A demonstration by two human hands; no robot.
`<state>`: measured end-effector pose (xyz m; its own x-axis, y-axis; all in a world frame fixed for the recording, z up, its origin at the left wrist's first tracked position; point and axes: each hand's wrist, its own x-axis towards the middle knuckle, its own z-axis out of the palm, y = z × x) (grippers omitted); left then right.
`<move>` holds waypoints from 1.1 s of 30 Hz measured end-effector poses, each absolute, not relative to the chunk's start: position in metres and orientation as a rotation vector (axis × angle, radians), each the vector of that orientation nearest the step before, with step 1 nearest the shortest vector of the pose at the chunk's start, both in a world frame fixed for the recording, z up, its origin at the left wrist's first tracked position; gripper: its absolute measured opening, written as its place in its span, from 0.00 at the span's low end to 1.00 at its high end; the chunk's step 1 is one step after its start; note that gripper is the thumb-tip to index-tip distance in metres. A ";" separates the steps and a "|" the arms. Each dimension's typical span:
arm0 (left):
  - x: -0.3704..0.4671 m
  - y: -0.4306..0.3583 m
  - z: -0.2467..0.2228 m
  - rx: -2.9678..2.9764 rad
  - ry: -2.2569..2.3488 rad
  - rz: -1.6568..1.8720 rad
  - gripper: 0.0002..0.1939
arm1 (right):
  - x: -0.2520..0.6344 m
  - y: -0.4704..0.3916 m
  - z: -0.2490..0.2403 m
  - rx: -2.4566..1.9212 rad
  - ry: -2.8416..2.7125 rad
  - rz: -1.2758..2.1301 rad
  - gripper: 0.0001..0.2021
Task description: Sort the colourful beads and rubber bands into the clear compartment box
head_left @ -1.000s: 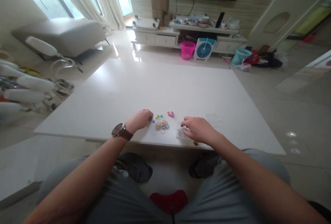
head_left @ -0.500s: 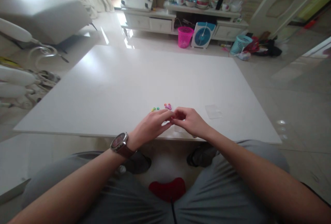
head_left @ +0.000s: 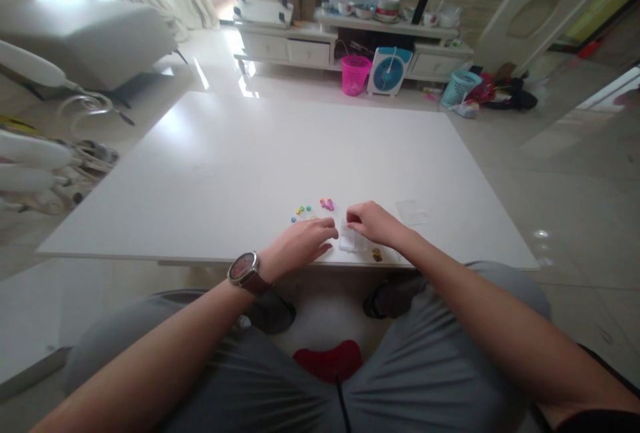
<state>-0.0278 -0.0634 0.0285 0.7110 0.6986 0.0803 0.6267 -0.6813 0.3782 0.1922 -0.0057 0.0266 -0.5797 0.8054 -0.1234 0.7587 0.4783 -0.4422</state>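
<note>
Near the front edge of the white table, a small clear plastic box lies between my hands. My right hand is over its back part, fingers pinched; whatever they hold is too small to make out. Left of the box my left hand rests low over the table, thumb and fingers apart, nothing visible between them. Behind the hands lie pink and orange beads, and to their left green and yellow beads and a blue bead. A small yellow and dark figure is beside the box.
A clear flat lid or tray lies right of my right hand. Beyond the table are a pink basket, a blue fan, a light blue basket and a white cabinet. A grey sofa stands at the back left.
My hands, which were touching at the fingertips, have moved apart. My left hand's fingers have opened, and the clear box and small figure now show more fully.
</note>
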 end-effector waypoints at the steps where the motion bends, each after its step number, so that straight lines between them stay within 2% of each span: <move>1: -0.027 -0.065 0.027 2.610 1.020 0.272 0.08 | 0.191 -0.006 0.024 -1.385 -2.648 0.694 0.04; 7: -0.022 -0.071 0.019 2.649 0.923 0.143 0.18 | 0.184 -0.005 0.021 -1.332 -2.837 0.594 0.07; 16: -0.018 -0.074 0.019 2.616 0.891 0.143 0.20 | 0.193 -0.008 0.042 -1.457 -2.895 0.402 0.11; 23: -0.013 -0.078 0.019 2.608 0.852 0.126 0.21 | 0.194 -0.016 0.041 -1.335 -3.026 0.490 0.15; 33: 0.000 -0.092 0.012 2.621 0.906 0.077 0.29 | 0.189 -0.023 0.041 -1.276 -3.061 0.440 0.12</move>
<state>-0.0001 -0.0915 0.0123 0.7924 0.6064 -0.0668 0.5865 -0.7272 0.3567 0.1894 -0.0230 0.0414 -0.6913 0.6642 -0.2845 0.7174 0.6778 -0.1610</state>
